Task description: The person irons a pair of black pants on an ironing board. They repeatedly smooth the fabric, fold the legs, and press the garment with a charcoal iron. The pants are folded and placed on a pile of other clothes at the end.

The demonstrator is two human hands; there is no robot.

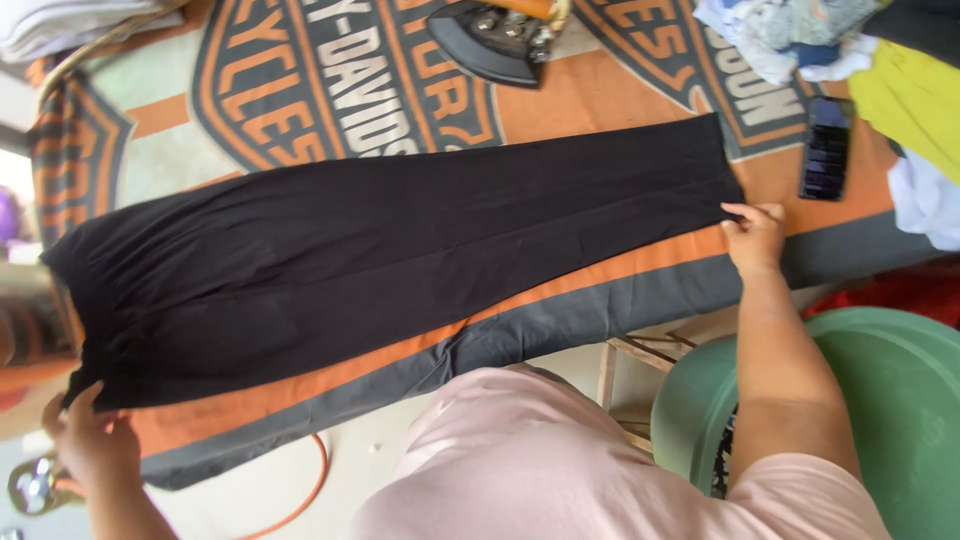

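Here, black trousers (pixel 400 260) lie flat across the worktop (pixel 600 290), running from nine to three o'clock, the left hand (pixel 90 440) fingers clamped on the waist corner and the right hand (pixel 755 238) fingers pinching the hem, evidently to keep the cloth taut and smooth, with a clothes iron (pixel 495 35) parked at twelve.

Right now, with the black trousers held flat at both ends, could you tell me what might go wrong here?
The iron sits at the far edge of the blanket, close to the black trousers; tugging the cloth could shift or tip it. The phone lies just beyond the right hand, so a sweep could knock it. The left hand grips the waist at the blanket's overhanging edge, where the fabric could slip off.
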